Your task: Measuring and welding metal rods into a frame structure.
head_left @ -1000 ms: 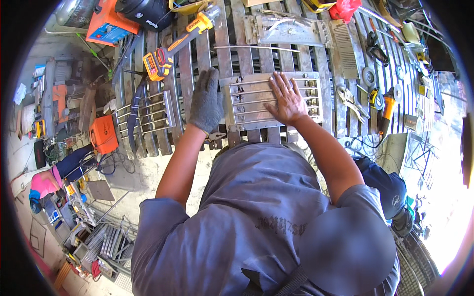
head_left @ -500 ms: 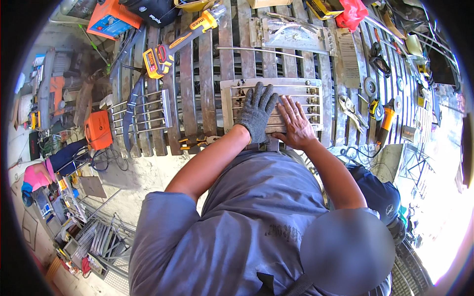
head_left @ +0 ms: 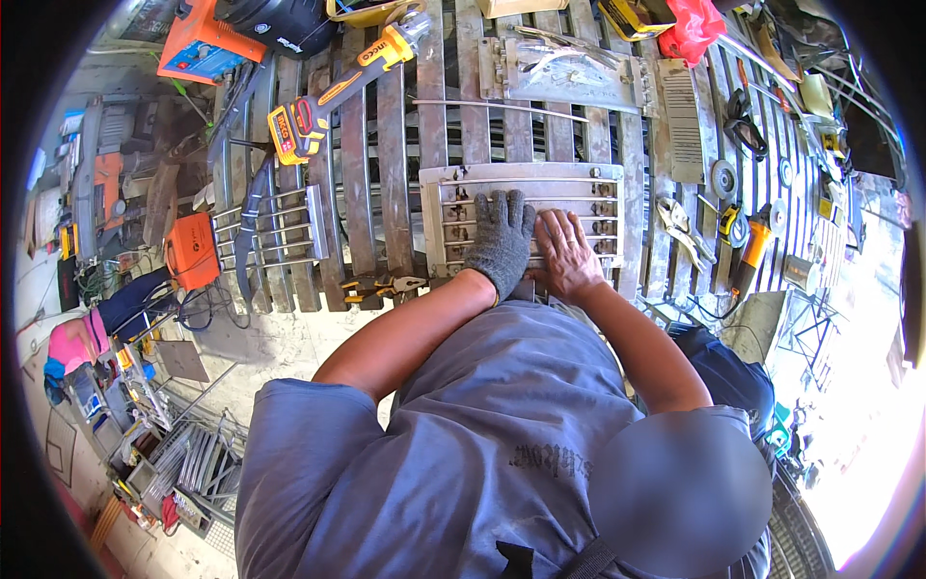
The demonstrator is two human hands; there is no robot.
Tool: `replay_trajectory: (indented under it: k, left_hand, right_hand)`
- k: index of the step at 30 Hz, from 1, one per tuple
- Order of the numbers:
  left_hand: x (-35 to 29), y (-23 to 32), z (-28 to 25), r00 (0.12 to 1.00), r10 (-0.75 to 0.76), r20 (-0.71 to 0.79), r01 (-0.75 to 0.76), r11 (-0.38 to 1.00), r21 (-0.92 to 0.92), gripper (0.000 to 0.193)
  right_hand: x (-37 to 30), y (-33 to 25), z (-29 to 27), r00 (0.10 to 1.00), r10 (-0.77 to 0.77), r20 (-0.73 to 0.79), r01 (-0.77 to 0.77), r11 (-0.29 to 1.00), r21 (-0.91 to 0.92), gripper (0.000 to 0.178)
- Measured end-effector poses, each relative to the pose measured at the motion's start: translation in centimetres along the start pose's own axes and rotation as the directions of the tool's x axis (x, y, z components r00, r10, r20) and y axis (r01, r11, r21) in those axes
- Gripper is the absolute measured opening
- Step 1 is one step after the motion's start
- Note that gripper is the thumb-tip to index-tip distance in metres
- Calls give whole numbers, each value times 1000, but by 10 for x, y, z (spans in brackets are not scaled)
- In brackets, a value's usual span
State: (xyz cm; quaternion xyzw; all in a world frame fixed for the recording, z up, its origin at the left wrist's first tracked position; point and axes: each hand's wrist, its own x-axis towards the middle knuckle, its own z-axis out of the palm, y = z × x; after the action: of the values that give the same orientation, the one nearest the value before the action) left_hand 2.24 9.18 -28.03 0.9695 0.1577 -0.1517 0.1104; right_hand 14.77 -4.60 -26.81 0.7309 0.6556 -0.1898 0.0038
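Note:
A flat metal grille [head_left: 446,176], a rectangular plate frame with thin bars across it and dark marks near the bar ends, lies on the slatted metal table in front of me. My left hand [head_left: 502,246], in a dark grey knit glove, rests on its near left part with the fingers stretched over the bars. Beside it my bare right hand [head_left: 571,256] lies on the near middle of the grille, fingers extended. Neither hand grips anything. Pliers with yellow handles [head_left: 384,286] lie at the table's near edge, left of my gloved hand.
A yellow cordless angle grinder [head_left: 352,85] lies at the far left. Another barred metal piece [head_left: 316,224] sits left of the grille. Locking pliers [head_left: 687,232], a tape measure [head_left: 734,226] and an orange-handled tool [head_left: 755,253] are at right. A metal plate [head_left: 569,79] lies beyond.
Both hands have slid toward my body across the grille, uncovering more of its far bars. My left fingers are drawn in a little. The whole view has shifted slightly.

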Motion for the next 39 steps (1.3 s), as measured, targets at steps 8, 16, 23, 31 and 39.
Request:
replay_trajectory:
  k: [8,16,23,31,39]
  left_hand:
    - [-1,3,6,994,-17,-104,28,994,105,83]
    - [-42,-43,-142,904,63,-424,-331,730,-599,40]
    - [-186,2,-372,-310,-294,-904,-769,636,57,48]
    - [-220,0,-347,-589,-331,-737,-746,573,339,52]
    - [-267,-47,-291,-453,72,-889,-594,719,361,60]
  right_hand:
    - [1,0,4,999,-11,-34,11,1000,0,104]
    - [-28,5,-22,960,-26,-278,67,988,139,84]
    - [-108,-9,-25,944,12,-330,62,975,213,48]
    - [-174,-63,3,878,330,-348,-231,927,297,39]
    - [-197,-126,28,762,547,-346,-405,820,405,41]
